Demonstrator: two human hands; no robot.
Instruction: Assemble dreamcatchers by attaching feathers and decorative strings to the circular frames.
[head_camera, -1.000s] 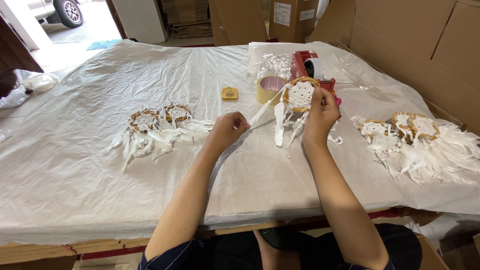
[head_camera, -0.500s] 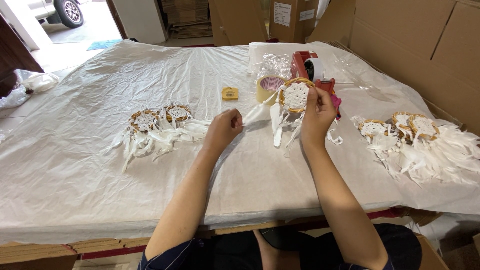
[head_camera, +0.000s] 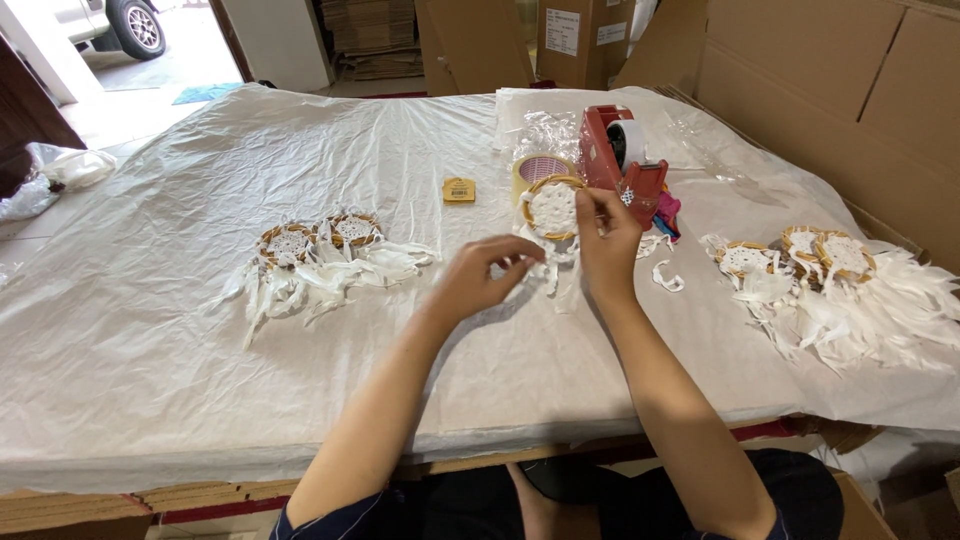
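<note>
My right hand (head_camera: 605, 240) holds up a small dreamcatcher (head_camera: 553, 208) by its wicker ring, white crocheted centre facing me, white feathers hanging below. My left hand (head_camera: 478, 278) pinches the feathers (head_camera: 535, 268) hanging under the ring. Both hands hover over the white plastic sheet (head_camera: 200, 380) that covers the table.
Two finished dreamcatchers (head_camera: 310, 255) lie to the left, several more (head_camera: 830, 285) to the right. A red tape dispenser (head_camera: 618, 160), a tape roll (head_camera: 540, 168) and a small yellow tag (head_camera: 459, 190) sit behind the hands. Cardboard boxes (head_camera: 840, 80) line the back and right.
My right hand has lifted the dreamcatcher a little higher. My left hand has moved right from the sheet to the hanging feathers.
</note>
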